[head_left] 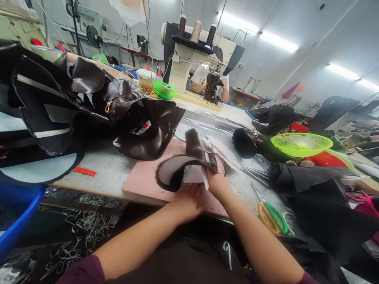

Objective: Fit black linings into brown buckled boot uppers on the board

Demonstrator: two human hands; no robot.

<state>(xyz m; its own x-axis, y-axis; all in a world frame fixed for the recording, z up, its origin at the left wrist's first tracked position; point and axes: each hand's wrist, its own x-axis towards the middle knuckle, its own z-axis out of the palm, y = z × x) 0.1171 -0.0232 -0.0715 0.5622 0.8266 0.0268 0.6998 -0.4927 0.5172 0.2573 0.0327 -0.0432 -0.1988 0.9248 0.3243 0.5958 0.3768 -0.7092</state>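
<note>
A dark brown leather boot upper (194,144) with a strap and metal buckle lies on a pink board (136,179) in front of me. Its pale lining and black inner edge face me. At the near edge, my left hand (191,201) has its fingers closed on the upper beside a whitish flap. My right hand (217,183) grips the right side just below the buckle, its fingertips hidden by the leather. Left of the board, more brown boot uppers (148,134) are heaped, one with a gold buckle.
Scissors (268,217) with orange and green handles lie at the right. A yellow-green basket (302,144) and dark leather pieces stand beyond them. Behind is a sewing machine (180,65), where another person holds a boot upper. A blue bin (22,217) is at lower left.
</note>
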